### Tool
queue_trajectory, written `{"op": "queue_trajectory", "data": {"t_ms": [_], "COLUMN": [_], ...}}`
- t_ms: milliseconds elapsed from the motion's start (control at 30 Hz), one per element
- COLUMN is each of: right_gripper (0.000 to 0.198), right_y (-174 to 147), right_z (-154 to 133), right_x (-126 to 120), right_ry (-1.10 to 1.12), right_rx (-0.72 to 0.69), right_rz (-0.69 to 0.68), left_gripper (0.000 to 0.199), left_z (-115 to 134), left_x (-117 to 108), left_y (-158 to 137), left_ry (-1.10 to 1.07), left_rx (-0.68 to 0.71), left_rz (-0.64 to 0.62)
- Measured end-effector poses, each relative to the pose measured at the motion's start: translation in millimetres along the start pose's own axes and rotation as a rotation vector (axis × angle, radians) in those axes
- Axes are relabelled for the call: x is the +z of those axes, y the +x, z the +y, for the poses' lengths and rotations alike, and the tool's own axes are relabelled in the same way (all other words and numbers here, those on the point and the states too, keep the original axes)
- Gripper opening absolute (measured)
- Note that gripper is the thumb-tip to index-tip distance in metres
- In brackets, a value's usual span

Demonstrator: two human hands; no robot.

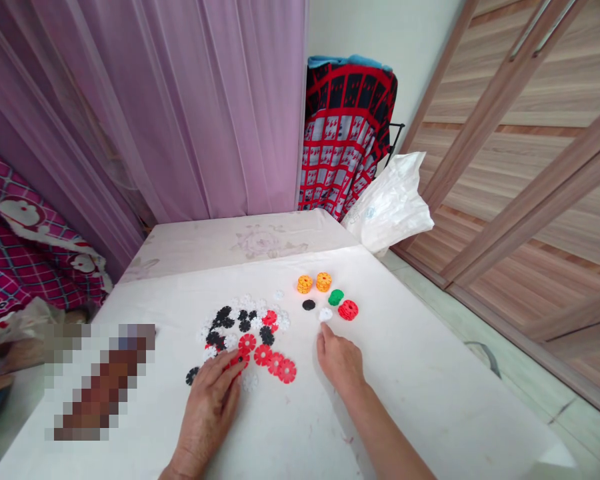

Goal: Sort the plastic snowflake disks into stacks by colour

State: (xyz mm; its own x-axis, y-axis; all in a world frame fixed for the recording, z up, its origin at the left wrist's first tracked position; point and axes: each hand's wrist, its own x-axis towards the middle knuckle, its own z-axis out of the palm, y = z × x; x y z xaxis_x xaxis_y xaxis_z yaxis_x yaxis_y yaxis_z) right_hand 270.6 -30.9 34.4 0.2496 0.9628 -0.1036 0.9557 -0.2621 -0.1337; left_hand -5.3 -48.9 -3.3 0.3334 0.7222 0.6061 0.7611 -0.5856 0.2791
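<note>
My left hand (pixel 211 390) lies over the near edge of a loose pile of notched plastic discs, its fingers stretched out and touching red discs (pixel 247 343). Black discs (pixel 223 315) and white discs (pixel 247 303) are mixed in that pile, and more red discs (pixel 276 364) run in a row to its right. At a small white disc stack (pixel 325 313), my right hand (pixel 341 360) has its fingertips closed at the near edge. Around it stand a black disc (pixel 309 305), a green stack (pixel 336 297), a red stack (pixel 349 310) and two orange stacks (pixel 305 285).
A white cloth covers the table (pixel 405 387), with a flowered strip (pixel 260 241) at the far end. Beyond the right far corner is a white plastic bag (pixel 387 203). Purple curtains (pixel 220 107) hang behind. A blurred patch (pixel 103 383) hides something on the left.
</note>
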Motion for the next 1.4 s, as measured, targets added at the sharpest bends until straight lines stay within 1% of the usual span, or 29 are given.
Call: {"op": "queue_trajectory", "data": {"t_ms": [167, 300, 467, 533, 600, 700, 800, 933, 1000, 1167, 1400], "right_gripper": [0.039, 0.038, 0.038, 0.037, 0.034, 0.028, 0.021, 0.019, 0.021, 0.026, 0.026], "right_y": [5, 15, 17, 15, 12, 8, 8, 8, 9, 8, 6], "right_z": [-1, -1, 5, 4, -2, -19, -42, -66, -72, -75, -81], "right_x": [-2, 0, 8, 10, 11, 11, 8, 3, 1, -1, -4], "right_ry": [0.115, 0.201, 0.233, 0.25, 0.278, 0.334, 0.35, 0.297, 0.275, 0.196, 0.12], "right_rx": [-0.026, 0.0, 0.017, -0.014, -0.081, -0.215, -0.311, -0.327, -0.333, -0.367, -0.364], "right_rz": [0.03, 0.066, 0.104, 0.118, 0.122, 0.1, 0.063, -0.028, -0.062, -0.089, -0.105], "left_gripper": [0.028, 0.031, 0.029, 0.027, 0.025, 0.024, 0.027, 0.033, 0.035, 0.035, 0.035], "left_z": [0, 0, 0, -3, -8, -19, -31, -42, -44, -39, -33], "left_x": [1, 0, -2, -3, -3, -5, -6, -5, -5, -5, -10], "left_y": [-1, -1, -1, -2, -5, -8, -7, -3, -3, -4, -4], "left_ry": [-0.002, -0.002, -0.001, -0.003, 0.007, 0.031, 0.016, -0.101, -0.155, -0.195, -0.225], "left_rx": [-0.009, -0.017, -0.042, -0.081, -0.133, -0.243, -0.395, -0.595, -0.659, -0.695, -0.704], "left_rz": [-0.008, -0.017, 0.022, 0.056, 0.082, 0.085, 0.091, 0.186, 0.216, 0.226, 0.213]}}
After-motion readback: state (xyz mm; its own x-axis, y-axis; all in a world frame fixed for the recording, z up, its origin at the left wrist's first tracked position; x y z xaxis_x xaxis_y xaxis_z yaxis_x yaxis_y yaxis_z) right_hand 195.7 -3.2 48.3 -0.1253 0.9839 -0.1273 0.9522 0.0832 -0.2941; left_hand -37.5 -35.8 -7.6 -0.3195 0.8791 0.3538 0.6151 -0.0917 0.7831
